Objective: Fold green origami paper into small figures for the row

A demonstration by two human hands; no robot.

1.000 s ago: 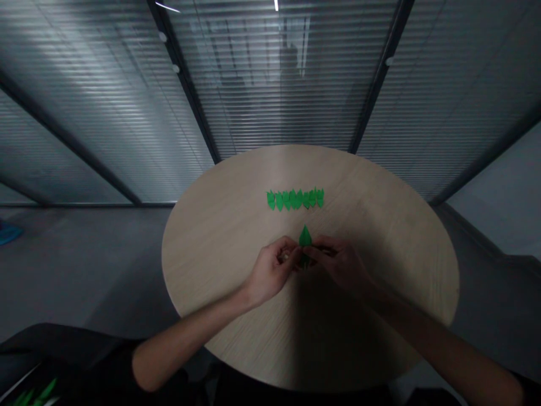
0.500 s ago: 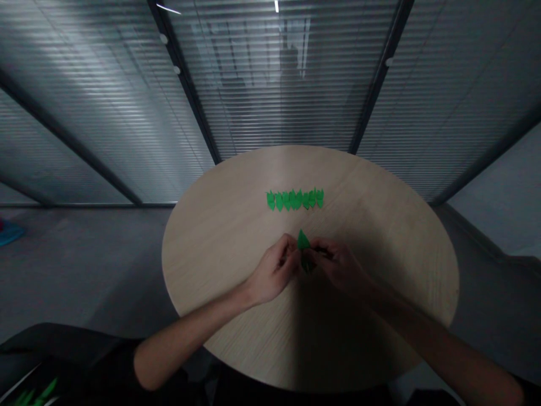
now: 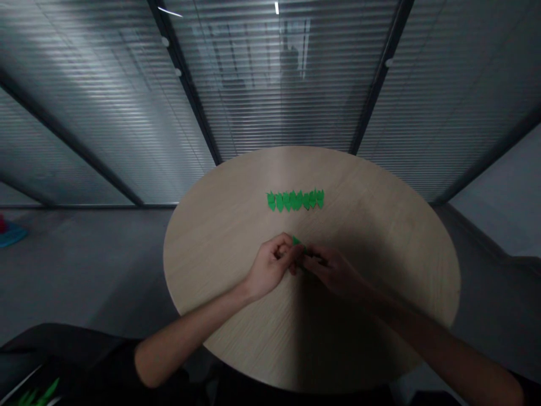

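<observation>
A small green piece of folded paper (image 3: pixel 295 241) is pinched in my left hand (image 3: pixel 271 264), mostly covered by the thumb and fingers. My right hand (image 3: pixel 331 268) meets it from the right, its fingers closed at the paper's edge beside my left thumb. Both hands are just above the round wooden table (image 3: pixel 220 225). Beyond them, a row of several green folded paper pieces (image 3: pixel 296 200) with pointed ends lies side by side on the tabletop.
Blinds (image 3: pixel 253 101) behind glass panels stand past the table's far edge. At the lower left, more green pieces (image 3: pixel 40 395) lie on something dark. A blue object (image 3: pixel 12 234) with a red part is on the floor at the far left.
The green paper has turned and dropped lower between my fingers, so less of it shows. My left thumb has come over it, and both hands have shifted slightly.
</observation>
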